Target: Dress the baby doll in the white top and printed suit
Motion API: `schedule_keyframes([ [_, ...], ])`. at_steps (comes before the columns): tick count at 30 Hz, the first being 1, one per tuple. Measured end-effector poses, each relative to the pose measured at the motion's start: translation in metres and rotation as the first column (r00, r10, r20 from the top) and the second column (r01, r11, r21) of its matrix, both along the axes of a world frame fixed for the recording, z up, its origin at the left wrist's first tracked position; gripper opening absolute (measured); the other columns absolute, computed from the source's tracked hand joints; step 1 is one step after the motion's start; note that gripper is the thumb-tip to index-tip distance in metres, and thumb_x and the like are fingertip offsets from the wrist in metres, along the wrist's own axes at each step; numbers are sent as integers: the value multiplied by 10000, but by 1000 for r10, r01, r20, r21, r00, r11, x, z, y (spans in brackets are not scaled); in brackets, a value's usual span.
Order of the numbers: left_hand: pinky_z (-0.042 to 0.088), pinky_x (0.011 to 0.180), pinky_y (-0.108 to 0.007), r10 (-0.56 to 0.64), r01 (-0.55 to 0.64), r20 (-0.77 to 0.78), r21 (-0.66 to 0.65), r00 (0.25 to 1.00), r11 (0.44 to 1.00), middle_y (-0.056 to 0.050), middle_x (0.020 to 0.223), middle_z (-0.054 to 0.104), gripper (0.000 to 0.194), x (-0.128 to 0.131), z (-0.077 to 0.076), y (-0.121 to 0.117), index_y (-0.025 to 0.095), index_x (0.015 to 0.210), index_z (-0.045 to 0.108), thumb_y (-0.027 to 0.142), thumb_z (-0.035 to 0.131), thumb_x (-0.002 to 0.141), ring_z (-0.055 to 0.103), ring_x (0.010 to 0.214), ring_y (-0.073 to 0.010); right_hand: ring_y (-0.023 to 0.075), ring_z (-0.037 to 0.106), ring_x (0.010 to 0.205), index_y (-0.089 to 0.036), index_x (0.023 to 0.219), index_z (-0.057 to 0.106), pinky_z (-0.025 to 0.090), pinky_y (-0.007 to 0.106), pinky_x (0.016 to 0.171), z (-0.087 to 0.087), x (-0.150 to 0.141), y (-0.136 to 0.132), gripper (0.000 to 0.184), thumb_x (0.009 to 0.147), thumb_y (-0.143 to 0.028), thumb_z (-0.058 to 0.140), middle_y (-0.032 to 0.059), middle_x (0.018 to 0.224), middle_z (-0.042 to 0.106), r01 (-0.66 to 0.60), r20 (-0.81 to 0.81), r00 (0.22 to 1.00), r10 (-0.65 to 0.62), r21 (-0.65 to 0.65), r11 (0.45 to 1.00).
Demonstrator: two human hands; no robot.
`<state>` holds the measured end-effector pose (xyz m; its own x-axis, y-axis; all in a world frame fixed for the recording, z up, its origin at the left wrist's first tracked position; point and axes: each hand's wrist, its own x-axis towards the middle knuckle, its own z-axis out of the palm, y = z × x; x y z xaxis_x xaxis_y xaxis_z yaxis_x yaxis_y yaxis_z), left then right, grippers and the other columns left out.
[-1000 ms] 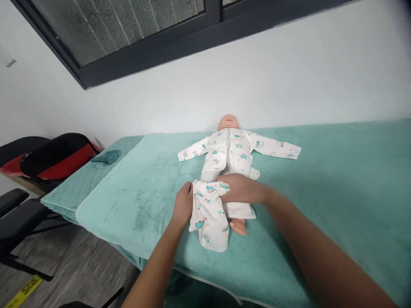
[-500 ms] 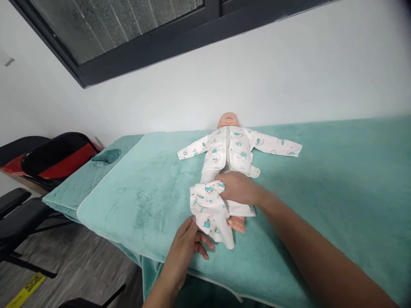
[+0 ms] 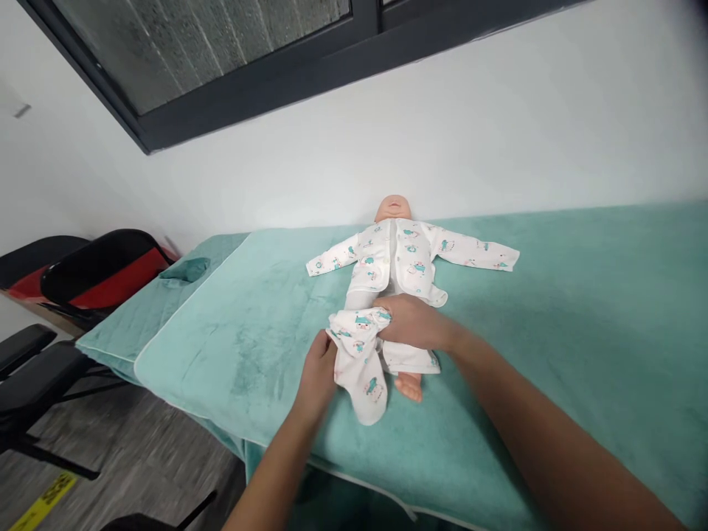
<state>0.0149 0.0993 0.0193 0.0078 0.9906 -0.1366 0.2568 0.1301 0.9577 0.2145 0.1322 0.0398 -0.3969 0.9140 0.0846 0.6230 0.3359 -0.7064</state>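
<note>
Bed edge (image 3: 359, 483): we see it just below the doll's (image 3: 394, 209) feet; our forearms reach in over it.
Foot (image 3: 409, 386): 1 pokes out bare at the doll's lower end; we cannot see the other.
Trousers (image 3: 362, 383): bunched over the doll's legs, 1 leg of cloth hanging loose towards us.
Left hand (image 3: 319, 367): beside the doll's legs, fingers curled, seemingly pinching the trousers' outer side, probably to keep the cloth taut; the fingertips are hidden.
Right hand (image 3: 414, 321): across the doll's thighs, fingers closed on gathered cloth, likely to steady it; we cannot tell each finger's place.
Jacket (image 3: 368, 269): on the doll's torso, its 2 sleeves spread wide, out of our hands' way.
Bed cover (image 3: 232, 354): stretches out on the doll's 2 sides, room for our elbows.
Wall (image 3: 498, 147): just beyond the doll's head, limiting movement that way.
</note>
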Motion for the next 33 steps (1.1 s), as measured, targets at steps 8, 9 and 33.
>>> schedule_keyframes([
  [8,361,631,-252,-60,114,-380,122,923,986,22,707,559,244,-8,4,49,188,685,477,374,481,843,476,708,-147,154,576,749,-211,722,501,345,258,626,1,0,0,119,836,-242,491,-17,803,652,19,-32,999,-20,-51,999],
  [9,358,625,-253,-61,118,-389,125,919,985,19,708,566,237,-7,2,49,189,686,481,366,479,844,477,705,-149,152,569,736,-210,715,488,338,257,620,1,-1,1,113,827,-218,483,-16,788,645,46,-26,999,-47,-53,998],
  [33,295,619,-269,32,180,-548,328,836,927,14,623,450,342,-1,-12,30,220,680,411,453,370,927,413,614,-152,159,552,731,-220,771,489,313,261,614,-1,0,6,104,744,-125,457,-4,804,642,184,-50,981,-186,-44,982],
])
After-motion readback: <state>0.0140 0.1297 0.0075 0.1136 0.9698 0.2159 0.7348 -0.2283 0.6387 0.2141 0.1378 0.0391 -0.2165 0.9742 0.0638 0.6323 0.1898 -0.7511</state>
